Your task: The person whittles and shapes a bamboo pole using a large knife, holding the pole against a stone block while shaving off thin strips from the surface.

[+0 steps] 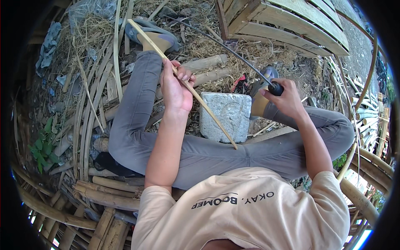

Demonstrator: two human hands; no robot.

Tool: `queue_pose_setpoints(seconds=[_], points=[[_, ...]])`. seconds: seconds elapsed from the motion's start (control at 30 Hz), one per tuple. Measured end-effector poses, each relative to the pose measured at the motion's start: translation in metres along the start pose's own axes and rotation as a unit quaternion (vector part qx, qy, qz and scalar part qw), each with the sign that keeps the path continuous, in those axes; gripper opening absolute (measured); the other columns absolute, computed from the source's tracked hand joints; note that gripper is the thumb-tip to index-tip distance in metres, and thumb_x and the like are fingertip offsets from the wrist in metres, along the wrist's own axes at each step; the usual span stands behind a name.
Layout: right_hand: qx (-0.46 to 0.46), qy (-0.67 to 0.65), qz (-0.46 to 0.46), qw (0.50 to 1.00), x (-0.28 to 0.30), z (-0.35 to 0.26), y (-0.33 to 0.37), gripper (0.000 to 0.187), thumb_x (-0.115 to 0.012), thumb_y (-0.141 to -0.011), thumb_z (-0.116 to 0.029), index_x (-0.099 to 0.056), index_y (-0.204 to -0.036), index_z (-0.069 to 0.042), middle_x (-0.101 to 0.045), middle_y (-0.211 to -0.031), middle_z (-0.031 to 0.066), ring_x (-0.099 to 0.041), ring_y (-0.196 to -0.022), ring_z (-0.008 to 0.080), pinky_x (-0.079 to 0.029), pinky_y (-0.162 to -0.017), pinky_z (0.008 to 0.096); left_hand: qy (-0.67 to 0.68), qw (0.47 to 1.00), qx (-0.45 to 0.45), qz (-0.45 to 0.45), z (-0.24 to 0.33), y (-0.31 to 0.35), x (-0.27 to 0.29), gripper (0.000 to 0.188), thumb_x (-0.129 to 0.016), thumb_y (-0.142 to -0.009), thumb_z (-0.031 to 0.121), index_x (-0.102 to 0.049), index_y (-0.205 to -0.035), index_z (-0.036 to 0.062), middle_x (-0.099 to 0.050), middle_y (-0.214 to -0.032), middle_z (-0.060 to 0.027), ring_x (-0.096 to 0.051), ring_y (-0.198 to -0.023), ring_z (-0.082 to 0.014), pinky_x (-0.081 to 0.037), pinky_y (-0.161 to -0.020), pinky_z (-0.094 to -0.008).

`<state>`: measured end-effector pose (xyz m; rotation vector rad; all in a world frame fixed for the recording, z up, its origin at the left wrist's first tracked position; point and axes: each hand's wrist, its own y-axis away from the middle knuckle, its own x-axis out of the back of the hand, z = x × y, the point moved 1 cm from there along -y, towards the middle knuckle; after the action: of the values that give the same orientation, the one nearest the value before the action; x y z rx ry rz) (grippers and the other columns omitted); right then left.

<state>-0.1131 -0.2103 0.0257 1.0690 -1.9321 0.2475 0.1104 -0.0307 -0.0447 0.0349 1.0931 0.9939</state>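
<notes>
My left hand (177, 85) is closed around a flat, pale bamboo strip (212, 116). The strip slants from above my left foot down to my lap, its lower end against my trousers. In my right hand (285, 98) is the black handle of a long, narrow dark tool (237, 56), which reaches up and to the left over the ground. It looks like a long blade seen edge-on, though I cannot tell for sure. Between my legs stands a pale squared stone block (225, 118), with part of the strip crossing over it. Tool and strip are apart.
A slatted wooden crate (287, 23) stands at the far right. Long bamboo strips (93, 89) and straw lie along the left, near a small green plant (43, 146). Bamboo poles (108, 196) are beside and behind me. Split bamboo pieces (366, 121) are piled at right.
</notes>
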Motion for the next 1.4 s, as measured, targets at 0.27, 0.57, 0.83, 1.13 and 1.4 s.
queue_pose_setpoints(seconds=[0.27,0.57,0.83,1.13,1.4], points=[[-0.006,0.001,-0.013,1.000,-0.003,-0.004,-0.001,0.037,-0.077,-0.079,-0.029,-0.062,-0.072,0.004,-0.044,-0.055,0.0077,-0.041,-0.054,0.0158,-0.037,-0.054,0.0339,0.023,1.000,-0.007,-0.010,-0.001,0.001,-0.002,0.036,-0.043,-0.104,0.047,-0.049,-0.090,0.0144,-0.031,-0.064,0.0050,-0.033,-0.062,-0.0088,-0.037,-0.069,-0.0291],[-0.001,0.000,-0.017,1.000,-0.008,-0.004,0.001,0.038,-0.078,-0.079,-0.030,-0.063,-0.070,0.004,-0.042,-0.054,0.0083,-0.039,-0.053,0.0187,-0.038,-0.054,0.0349,0.009,0.999,-0.030,-0.031,-0.005,0.002,-0.003,0.031,-0.046,-0.105,0.040,-0.046,-0.093,0.0115,-0.035,-0.071,0.0033,-0.036,-0.066,-0.0094,-0.041,-0.070,-0.0306],[-0.026,-0.047,-0.123,0.991,-0.027,0.000,0.011,0.039,-0.081,-0.079,-0.034,-0.064,-0.084,0.000,-0.059,-0.068,0.0081,-0.054,-0.061,0.0164,-0.045,-0.059,0.0329,0.077,0.995,-0.005,-0.060,-0.013,0.009,-0.007,0.026,-0.048,-0.104,0.037,-0.047,-0.093,0.0141,-0.043,-0.075,0.0021,-0.043,-0.071,-0.0105,-0.044,-0.076,-0.0343],[0.016,-0.112,-0.159,0.981,-0.031,-0.002,0.017,0.047,-0.091,-0.067,-0.036,-0.069,-0.089,-0.001,-0.068,-0.079,0.0060,-0.065,-0.075,0.0156,-0.053,-0.073,0.0302,0.112,0.991,-0.018,-0.073,-0.015,0.020,-0.008,0.026,-0.044,-0.105,0.039,-0.047,-0.095,0.0154,-0.044,-0.081,0.0008,-0.047,-0.080,-0.0132,-0.046,-0.088,-0.0404],[0.014,-0.148,-0.241,0.959,-0.035,-0.008,0.021,0.039,-0.091,-0.066,-0.025,-0.064,-0.082,-0.001,-0.067,-0.078,0.0043,-0.063,-0.072,0.0133,-0.050,-0.068,0.0290,0.088,0.993,-0.045,-0.062,-0.018,0.024,-0.014,0.023,-0.048,-0.104,0.038,-0.050,-0.094,0.0170,-0.047,-0.086,0.0013,-0.049,-0.085,-0.0128,-0.044,-0.091,-0.0396]])
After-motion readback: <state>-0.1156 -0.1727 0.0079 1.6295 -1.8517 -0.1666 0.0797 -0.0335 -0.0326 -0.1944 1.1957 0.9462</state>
